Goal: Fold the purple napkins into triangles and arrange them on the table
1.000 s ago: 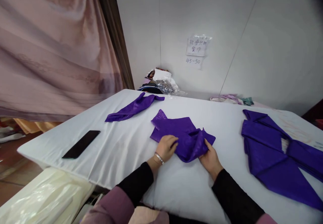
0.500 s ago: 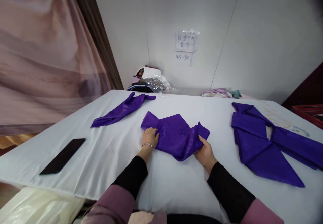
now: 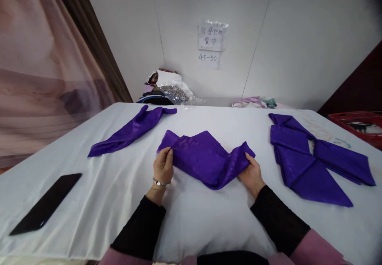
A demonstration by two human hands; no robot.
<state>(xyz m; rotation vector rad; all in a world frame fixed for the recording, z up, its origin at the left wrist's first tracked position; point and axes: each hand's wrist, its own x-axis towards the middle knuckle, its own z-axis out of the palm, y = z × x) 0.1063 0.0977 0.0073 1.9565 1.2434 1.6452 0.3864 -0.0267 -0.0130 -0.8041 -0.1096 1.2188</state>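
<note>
A purple satin cloth (image 3: 205, 157) lies folded in the middle of the white-covered table (image 3: 119, 185). My left hand (image 3: 163, 167), with a bracelet on the wrist, pinches the cloth's left corner. My right hand (image 3: 252, 172) grips its right end, which is bunched up. The cloth sags between the two hands. Both arms wear black sleeves with mauve cuffs.
A rolled purple cloth (image 3: 128, 131) lies at the far left and a stack of folded purple cloths (image 3: 310, 159) at the right. A black phone (image 3: 46, 203) rests near the left edge. Bags (image 3: 165, 90) and a paper notice (image 3: 211, 37) sit by the wall; a red crate (image 3: 358, 123) at the right.
My left hand slid from the cloth's middle out to its left corner and lifted it. My right hand kept its grip on the right end. The view shifted left and closer.
</note>
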